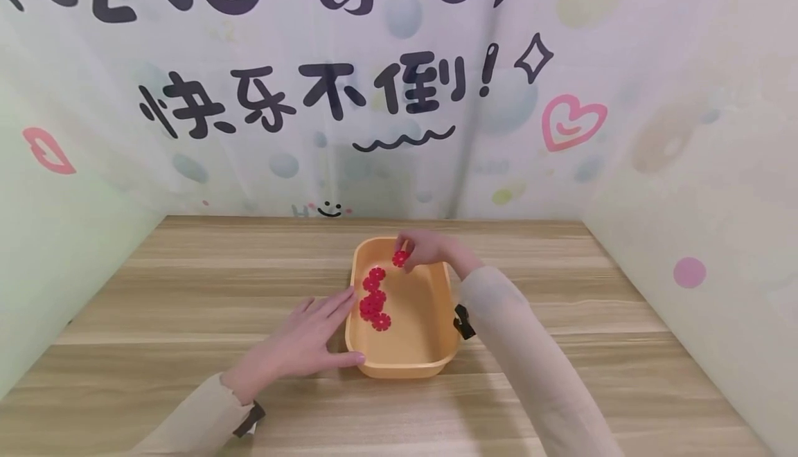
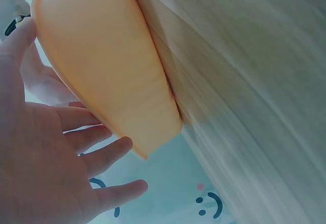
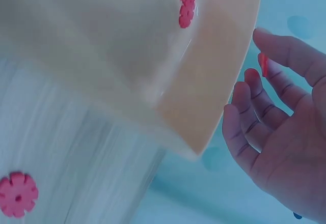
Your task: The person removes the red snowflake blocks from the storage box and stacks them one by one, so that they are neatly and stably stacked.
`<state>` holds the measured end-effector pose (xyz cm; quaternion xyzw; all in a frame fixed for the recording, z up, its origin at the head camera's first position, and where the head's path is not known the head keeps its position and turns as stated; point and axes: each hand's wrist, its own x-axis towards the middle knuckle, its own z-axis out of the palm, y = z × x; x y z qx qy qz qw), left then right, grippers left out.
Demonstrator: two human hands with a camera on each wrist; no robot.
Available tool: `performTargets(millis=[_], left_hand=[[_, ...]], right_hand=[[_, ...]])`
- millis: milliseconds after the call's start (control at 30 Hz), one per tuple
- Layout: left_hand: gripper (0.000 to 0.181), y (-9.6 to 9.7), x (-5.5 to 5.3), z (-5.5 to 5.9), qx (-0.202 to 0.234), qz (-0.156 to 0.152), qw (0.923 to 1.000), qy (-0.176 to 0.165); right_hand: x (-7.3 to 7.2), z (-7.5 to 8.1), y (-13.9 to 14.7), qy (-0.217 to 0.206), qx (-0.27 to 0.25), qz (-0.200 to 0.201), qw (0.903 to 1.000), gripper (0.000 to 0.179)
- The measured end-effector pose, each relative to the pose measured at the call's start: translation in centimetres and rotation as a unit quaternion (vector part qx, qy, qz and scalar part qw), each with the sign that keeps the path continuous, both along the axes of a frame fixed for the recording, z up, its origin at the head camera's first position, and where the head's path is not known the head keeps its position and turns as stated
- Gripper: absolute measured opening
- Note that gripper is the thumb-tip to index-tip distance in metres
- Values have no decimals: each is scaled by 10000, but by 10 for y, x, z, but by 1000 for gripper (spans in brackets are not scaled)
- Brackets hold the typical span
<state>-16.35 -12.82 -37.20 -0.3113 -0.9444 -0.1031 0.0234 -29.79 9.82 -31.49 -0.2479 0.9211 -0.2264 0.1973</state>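
An orange plastic tub (image 1: pixel 414 372) sits on the wooden table, with several red notched snowflake discs (image 1: pixel 382 322) along the left side of its floor. Over the tub's far end, my right hand (image 1: pixel 426 248) pinches a single red snowflake disc (image 1: pixel 400 258) between thumb and forefinger; the right wrist view shows that disc (image 3: pixel 264 65) edge-on. My left hand (image 1: pixel 305 338) rests against the tub's left rim, its fingers spread and fairly straight. The left wrist view shows the fingers (image 2: pixel 109 155) along the outer wall (image 2: pixel 107 66), the tub's inside hidden.
Another red snowflake disc (image 3: pixel 18 194) lies on the table outside the tub, seen in the right wrist view. Behind the wooden table (image 1: pixel 249 249) hangs a printed curtain (image 1: pixel 405 180) with dark lettering. Black straps (image 1: pixel 464 322) sit at the wrists.
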Motion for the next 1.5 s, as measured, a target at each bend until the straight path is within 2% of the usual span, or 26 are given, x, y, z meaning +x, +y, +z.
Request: performTargets(millis=[267, 533, 733, 1033, 1300, 1500], left_hand=[[91, -1, 1, 1, 27, 7, 10000, -24], [90, -1, 1, 0, 42, -53, 10000, 49], [90, 0, 0, -1, 35, -21, 10000, 29], [91, 0, 0, -1, 27, 23, 10000, -29], [91, -1, 0, -1, 37, -3, 10000, 38], [91, 0, 0, -1, 50, 10, 10000, -8]], right_hand=[[5, -2, 15, 246, -137, 336, 9990, 28], [8, -15, 27, 673, -455, 635, 9947, 29], [12, -23, 34, 998, -577, 713, 9908, 30], [19, -27, 50, 1037, -1021, 778, 9863, 33], [34, -20, 70, 1104, -1373, 909, 9801, 31], [42, -23, 91, 1109, -1558, 896, 9774, 28]])
